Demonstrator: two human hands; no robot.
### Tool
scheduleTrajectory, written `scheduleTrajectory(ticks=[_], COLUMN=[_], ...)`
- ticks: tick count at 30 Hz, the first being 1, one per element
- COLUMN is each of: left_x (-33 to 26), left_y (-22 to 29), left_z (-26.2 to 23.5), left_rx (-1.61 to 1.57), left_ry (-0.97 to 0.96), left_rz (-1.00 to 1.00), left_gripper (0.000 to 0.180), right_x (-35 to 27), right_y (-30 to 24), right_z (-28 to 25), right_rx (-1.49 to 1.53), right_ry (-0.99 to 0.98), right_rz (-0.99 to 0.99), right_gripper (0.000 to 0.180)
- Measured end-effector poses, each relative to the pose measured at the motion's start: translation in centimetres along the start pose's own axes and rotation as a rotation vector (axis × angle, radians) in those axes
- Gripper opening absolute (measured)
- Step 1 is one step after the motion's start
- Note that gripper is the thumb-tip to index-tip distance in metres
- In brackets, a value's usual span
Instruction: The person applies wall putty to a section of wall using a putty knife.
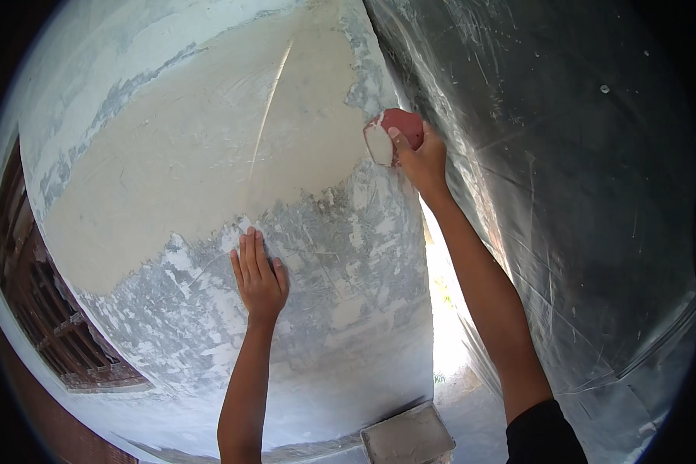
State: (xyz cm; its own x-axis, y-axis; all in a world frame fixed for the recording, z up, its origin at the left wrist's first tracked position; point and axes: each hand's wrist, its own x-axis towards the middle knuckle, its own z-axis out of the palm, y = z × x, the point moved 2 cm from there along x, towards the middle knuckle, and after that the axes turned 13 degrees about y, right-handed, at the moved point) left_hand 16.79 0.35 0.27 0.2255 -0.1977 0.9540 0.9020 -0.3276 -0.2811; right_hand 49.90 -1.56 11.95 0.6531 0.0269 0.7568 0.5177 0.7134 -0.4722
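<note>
My right hand (424, 155) grips a red putty scraper (401, 124) near the wall's right edge, thumb along its face. Pale filler coats the scraper's left side. In front of me the wall (317, 309) carries a broad patch of beige putty (170, 155) across its upper part, ragged along the lower border. Below that border the surface is mottled grey and white. My left hand (261, 274) lies flat against the wall, fingers stretched upward just under the putty, holding nothing.
A rectangular tray (408, 437) with greyish paste stands at the wall's foot. Dark plastic sheeting (588, 193) hangs along the right, with a bright gap between it and the wall. At the left is a window opening with a brown grille (54, 317).
</note>
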Motion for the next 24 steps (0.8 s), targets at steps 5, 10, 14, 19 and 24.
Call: scheduleTrajectory(ticks=[5,10,14,19,24], left_x=[-0.3,0.3,-0.2,-0.2,-0.4], left_y=[0.0,-0.2,-0.2,-0.2,-0.2], left_z=[0.5,0.0,0.5,0.4,0.3], left_rx=[0.011,0.006,0.017,-0.001,0.01], left_ry=[0.006,0.017,0.008,0.02,0.006], left_rz=[0.006,-0.001,0.007,0.003,0.001], left_gripper=[0.051,0.05,0.05,0.051,0.051], right_x=[-2.5,0.3,-1.4,0.3,-0.7], right_y=[-0.6,-0.2,-0.7,0.1,0.3], right_z=[0.7,0.1,1.3,0.4,0.5], right_rx=[0.241,0.021,0.298,0.019,0.232], right_ry=[-0.17,0.035,-0.079,-0.146,-0.126], right_rz=[0.012,0.083,0.09,-0.026,-0.011], right_gripper=[0.043,0.044,0.047,0.039,0.041])
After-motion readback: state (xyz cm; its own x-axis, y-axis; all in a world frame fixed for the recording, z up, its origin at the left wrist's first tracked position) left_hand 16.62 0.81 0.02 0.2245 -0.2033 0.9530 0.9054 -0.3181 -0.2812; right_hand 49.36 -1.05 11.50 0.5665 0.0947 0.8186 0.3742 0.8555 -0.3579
